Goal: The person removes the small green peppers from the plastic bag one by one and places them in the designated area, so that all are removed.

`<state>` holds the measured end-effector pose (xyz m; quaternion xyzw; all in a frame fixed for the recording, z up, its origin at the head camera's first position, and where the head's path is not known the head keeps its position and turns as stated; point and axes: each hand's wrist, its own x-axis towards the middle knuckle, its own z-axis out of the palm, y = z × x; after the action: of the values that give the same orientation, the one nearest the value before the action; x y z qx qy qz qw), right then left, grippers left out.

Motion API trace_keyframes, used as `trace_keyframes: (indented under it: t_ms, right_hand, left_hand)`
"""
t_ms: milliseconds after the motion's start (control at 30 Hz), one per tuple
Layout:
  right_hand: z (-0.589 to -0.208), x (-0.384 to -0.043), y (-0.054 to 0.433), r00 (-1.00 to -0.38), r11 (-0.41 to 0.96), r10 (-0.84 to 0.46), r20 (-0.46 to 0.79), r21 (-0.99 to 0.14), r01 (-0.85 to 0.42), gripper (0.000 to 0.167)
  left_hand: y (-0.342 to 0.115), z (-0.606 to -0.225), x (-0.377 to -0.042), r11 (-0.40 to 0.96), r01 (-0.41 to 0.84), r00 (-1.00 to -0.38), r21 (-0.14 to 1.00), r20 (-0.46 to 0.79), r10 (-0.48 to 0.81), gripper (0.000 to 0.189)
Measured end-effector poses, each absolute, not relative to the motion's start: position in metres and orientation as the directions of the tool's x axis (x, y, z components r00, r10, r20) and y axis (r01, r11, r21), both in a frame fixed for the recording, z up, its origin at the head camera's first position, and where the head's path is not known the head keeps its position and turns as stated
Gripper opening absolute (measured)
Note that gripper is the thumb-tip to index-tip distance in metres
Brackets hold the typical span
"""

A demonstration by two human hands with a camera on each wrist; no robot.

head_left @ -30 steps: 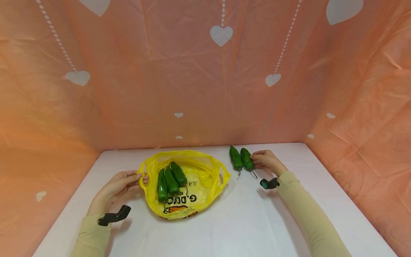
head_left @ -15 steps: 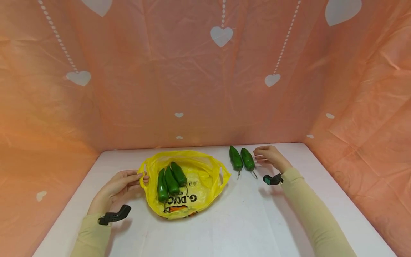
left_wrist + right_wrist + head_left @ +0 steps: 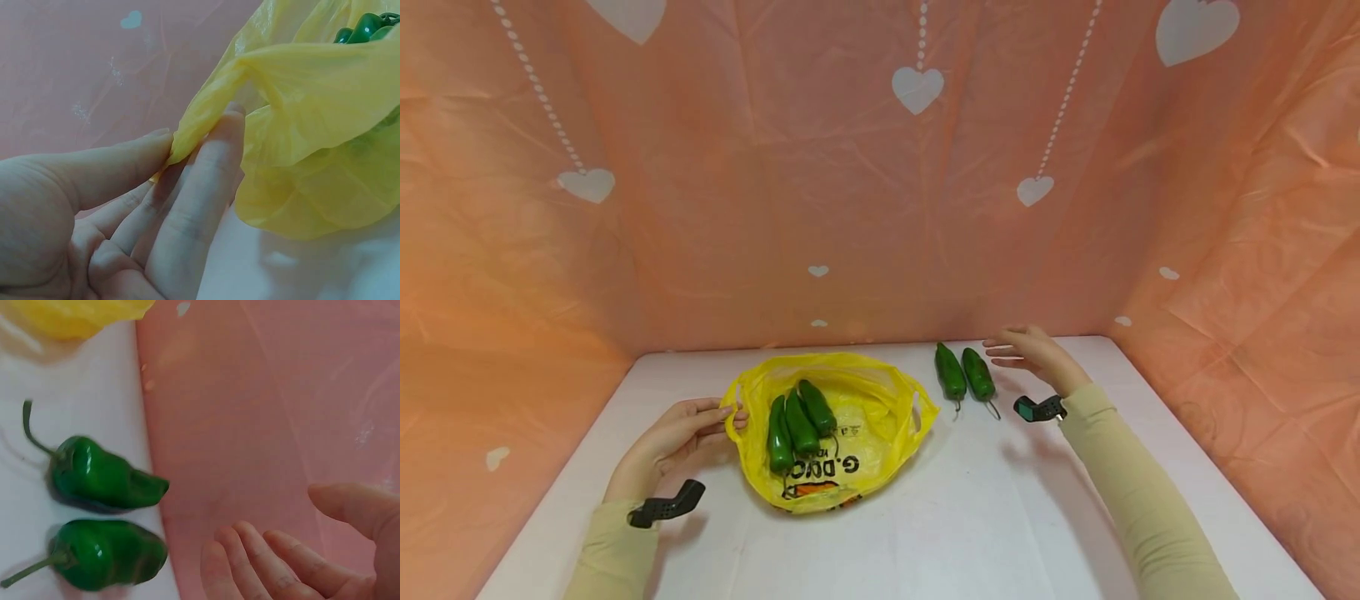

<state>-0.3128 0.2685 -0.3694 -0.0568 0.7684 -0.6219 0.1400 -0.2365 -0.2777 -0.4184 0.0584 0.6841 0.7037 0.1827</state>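
Observation:
My left hand (image 3: 681,429) pinches the left handle of a yellow plastic bag (image 3: 312,81) between thumb and fingers, holding its mouth spread. Inside the bag lie three green peppers (image 3: 801,423), side by side toward the left. To the right of the bag, two more green peppers rest on the table: one nearer the bag (image 3: 951,372) and one nearer my right hand (image 3: 978,374). My right hand (image 3: 1030,354) hovers just right of that pair, holding nothing. Its fingers are loosely extended, with the thumb apart from them in the right wrist view.
The white table (image 3: 925,533) ends at the back against an orange-pink cloth (image 3: 880,208) printed with white hearts. The same cloth rises at the left and right sides. The bag's right handle (image 3: 922,410) points toward the two loose peppers.
My right hand has let go of the right-hand pepper, drawn off to its right, and risen a little. That pepper stays on the table. The left hand and bag have kept still.

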Motion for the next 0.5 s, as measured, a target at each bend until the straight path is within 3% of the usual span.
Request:
trace_keyframes:
  t_ms: [500]
  right_hand:
    - [-0.345, -0.307, 0.229, -0.919, 0.205, -0.37, -0.135, -0.977, 0.06, 0.052]
  left_hand:
    - [-0.277, -0.418, -0.236, -0.008, -0.185, -0.925, 0.983, -0.171, 0.339, 0.052]
